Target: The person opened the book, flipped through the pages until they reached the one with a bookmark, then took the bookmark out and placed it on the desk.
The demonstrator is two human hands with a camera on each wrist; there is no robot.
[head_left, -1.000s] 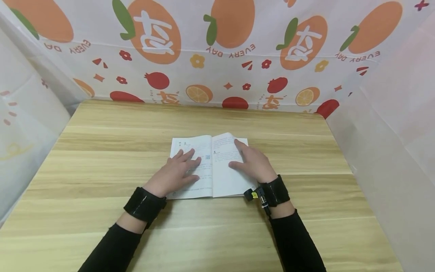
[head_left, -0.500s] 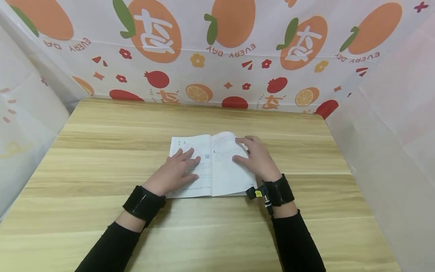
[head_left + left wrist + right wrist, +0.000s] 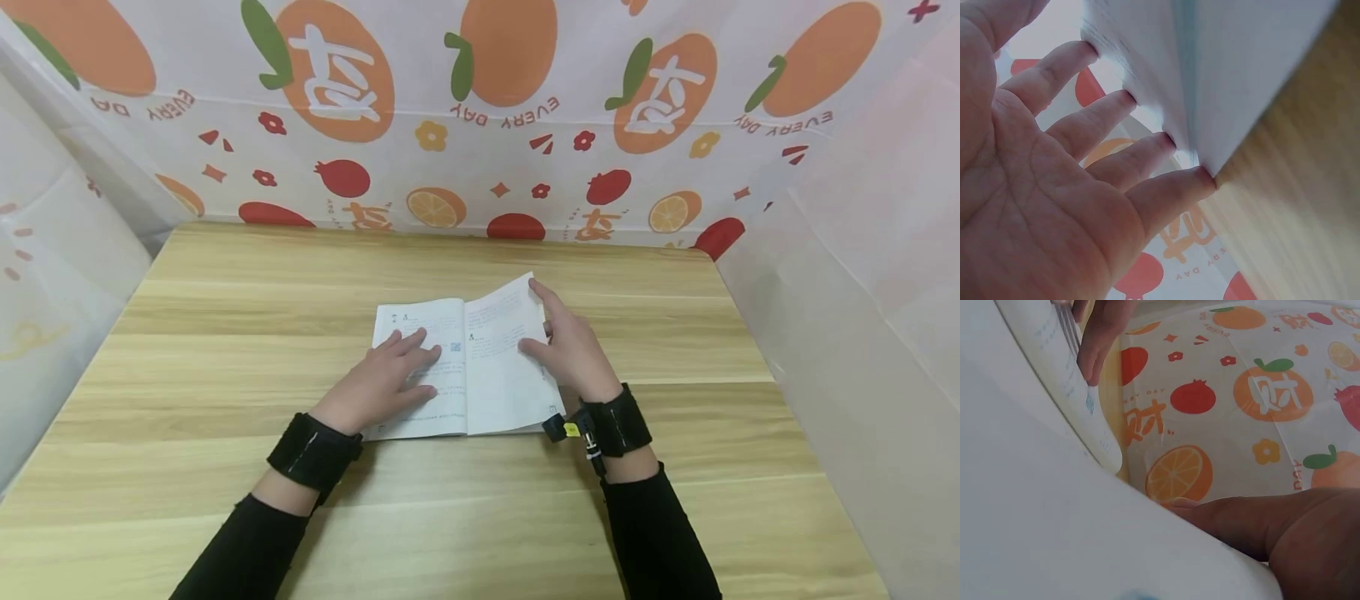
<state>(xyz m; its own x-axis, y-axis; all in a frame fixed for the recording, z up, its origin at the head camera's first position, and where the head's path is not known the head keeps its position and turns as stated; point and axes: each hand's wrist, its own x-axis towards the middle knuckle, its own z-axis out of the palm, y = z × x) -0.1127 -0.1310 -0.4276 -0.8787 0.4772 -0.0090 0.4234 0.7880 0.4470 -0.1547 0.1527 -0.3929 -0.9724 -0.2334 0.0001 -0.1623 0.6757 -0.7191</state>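
Observation:
A book (image 3: 435, 417) with printed pages lies spread on the wooden table in the head view. Its right page (image 3: 502, 375) is raised, its upper outer corner standing off the pages beneath. The right hand (image 3: 573, 346) pinches this page by its outer edge, thumb on the printed face and other fingers partly hidden behind. In the right wrist view, the white page fills the lower left, with part of the right hand (image 3: 1310, 537) at its edge. The left hand (image 3: 378, 379) rests on the left page with fingers spread; its fingertips (image 3: 1166, 142) touch the paper in the left wrist view.
The wooden table (image 3: 300, 267) extends around the book on every side. A fruit-printed sheet (image 3: 480, 158) hangs behind its far edge, and pale sheets (image 3: 862, 250) hang at both sides. Black bands (image 3: 315, 454) circle both wrists.
The right hand has shifted slightly right and taken the right page's outer edge between thumb and fingers. That page's upper corner has risen. The left hand stays in place on the left page.

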